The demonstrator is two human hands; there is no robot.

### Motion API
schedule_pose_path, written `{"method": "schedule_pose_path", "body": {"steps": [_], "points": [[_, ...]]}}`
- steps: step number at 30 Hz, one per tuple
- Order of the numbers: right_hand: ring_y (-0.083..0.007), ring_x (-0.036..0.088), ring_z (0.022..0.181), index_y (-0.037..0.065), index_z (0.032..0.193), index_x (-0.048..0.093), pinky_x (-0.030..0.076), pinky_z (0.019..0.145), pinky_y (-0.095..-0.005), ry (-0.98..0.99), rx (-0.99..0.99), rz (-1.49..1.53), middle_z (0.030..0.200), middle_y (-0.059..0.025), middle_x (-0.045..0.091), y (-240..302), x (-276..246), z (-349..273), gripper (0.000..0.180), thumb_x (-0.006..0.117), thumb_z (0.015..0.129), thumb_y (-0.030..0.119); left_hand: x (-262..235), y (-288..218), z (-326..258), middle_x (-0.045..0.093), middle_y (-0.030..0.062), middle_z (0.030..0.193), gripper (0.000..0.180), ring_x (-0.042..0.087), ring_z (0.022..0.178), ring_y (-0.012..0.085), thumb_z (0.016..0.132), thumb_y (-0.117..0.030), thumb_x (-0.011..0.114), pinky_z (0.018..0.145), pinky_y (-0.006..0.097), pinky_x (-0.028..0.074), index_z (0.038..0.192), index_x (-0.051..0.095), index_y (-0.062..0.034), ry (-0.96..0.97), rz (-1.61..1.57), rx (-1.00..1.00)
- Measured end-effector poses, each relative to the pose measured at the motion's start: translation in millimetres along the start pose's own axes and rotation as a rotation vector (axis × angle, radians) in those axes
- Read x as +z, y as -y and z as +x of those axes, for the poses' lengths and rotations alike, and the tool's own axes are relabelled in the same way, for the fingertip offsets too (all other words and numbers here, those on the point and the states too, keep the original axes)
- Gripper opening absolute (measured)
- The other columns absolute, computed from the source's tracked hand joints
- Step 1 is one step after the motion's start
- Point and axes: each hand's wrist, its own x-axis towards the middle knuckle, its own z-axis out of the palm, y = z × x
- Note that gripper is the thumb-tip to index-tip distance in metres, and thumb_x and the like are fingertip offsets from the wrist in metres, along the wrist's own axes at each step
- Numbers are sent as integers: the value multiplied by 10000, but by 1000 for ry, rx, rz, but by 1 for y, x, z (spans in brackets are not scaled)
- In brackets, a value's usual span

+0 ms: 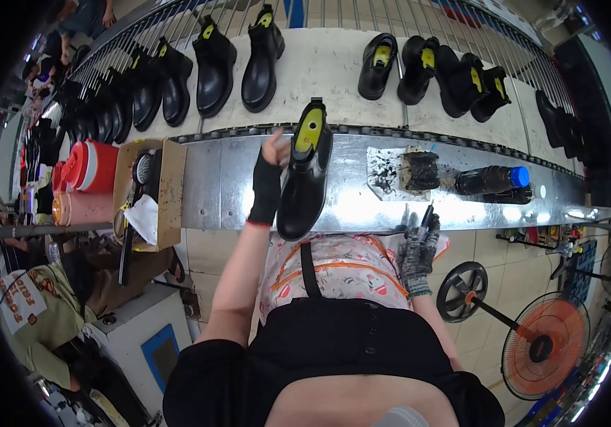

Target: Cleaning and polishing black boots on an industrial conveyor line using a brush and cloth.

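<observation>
A black ankle boot [303, 196] with a yellow insole is tilted in front of me, its toe extending past the bench's near edge. My left hand [268, 174], in a black fingerless glove, grips its left side; some fingers are hidden behind it. At the right, by the bench edge, my right hand [418, 249] wears a grey glove with dark stains. Its fingers are closed round a slim dark stick-like tool [427, 215], whose kind I cannot make out. Beyond that hand lies a blackened sponge-like block [419, 171] on a stained white cloth [385, 173].
Black boots [260, 64] stand along the white conveyor [320, 64] behind the metal bench [227, 178]. Dark bottles, one blue-capped [492, 179], lie to the right. A cardboard box [171, 188] with brushes and red jugs [92, 167] are left. An orange fan [544, 345] stands lower right.
</observation>
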Motion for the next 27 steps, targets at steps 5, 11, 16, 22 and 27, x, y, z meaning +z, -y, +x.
{"method": "schedule_pose_path", "body": {"steps": [5,11,16,22,27], "points": [[-64,490,541,149,1449,201,442,474,-214,53,261,422,861,-53,574,57,15,3,512,419,988,190,27,-10,102,647,75,983,688,592,922,134,946,-606,269,778,260,441,1121,595,-26,236,79,-31],[-115,533,526,126,1377,296,464,444,-226,25,270,451,882,-103,625,66,20,-16,463,449,941,92,45,-23,120,598,62,665,792,581,671,167,893,-702,232,640,255,453,699,610,-33,539,122,-372],[-107,561,581,75,1172,462,489,466,-238,-43,104,414,883,-89,623,49,5,-7,256,503,920,58,59,-70,92,541,49,618,835,527,647,198,836,-751,177,756,291,390,635,561,-37,810,-6,236],[-100,581,644,33,1095,551,508,503,-215,42,122,385,967,-88,608,87,-13,-7,209,557,902,113,57,-99,56,577,52,612,881,502,632,176,664,-882,264,764,314,351,575,558,-56,1013,-162,518],[-69,588,723,26,1186,559,482,522,-178,442,27,233,1028,-83,612,168,-20,5,363,618,842,126,75,-117,23,564,43,576,900,471,630,177,580,-927,303,774,315,355,504,546,-64,981,-99,457]]}}
